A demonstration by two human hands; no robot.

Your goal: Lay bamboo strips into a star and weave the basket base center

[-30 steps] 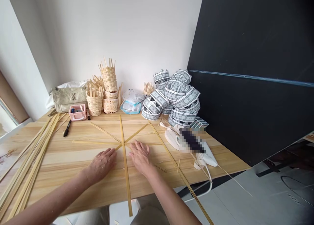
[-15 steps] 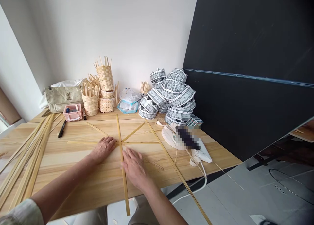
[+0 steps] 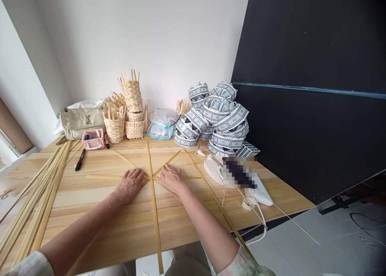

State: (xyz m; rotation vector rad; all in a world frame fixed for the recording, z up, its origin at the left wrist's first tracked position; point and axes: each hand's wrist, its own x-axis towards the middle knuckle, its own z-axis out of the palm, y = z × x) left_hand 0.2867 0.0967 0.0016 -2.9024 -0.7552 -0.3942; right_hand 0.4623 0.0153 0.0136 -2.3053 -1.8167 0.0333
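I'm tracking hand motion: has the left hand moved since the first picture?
Yes: judged against the black marker, the left hand has moved farther up the table, toward its far side.

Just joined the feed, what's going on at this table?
A person is working with two bare hands on thin yellow-tan flat strips laid crossing in a star on the light wooden table. The left hand lies flat just left of the crossing, and the right hand lies just right of it, both over strips. A bundle of long loose strips lies at the left. Woven pale baskets stand at the back, beside a pink plastic basket.
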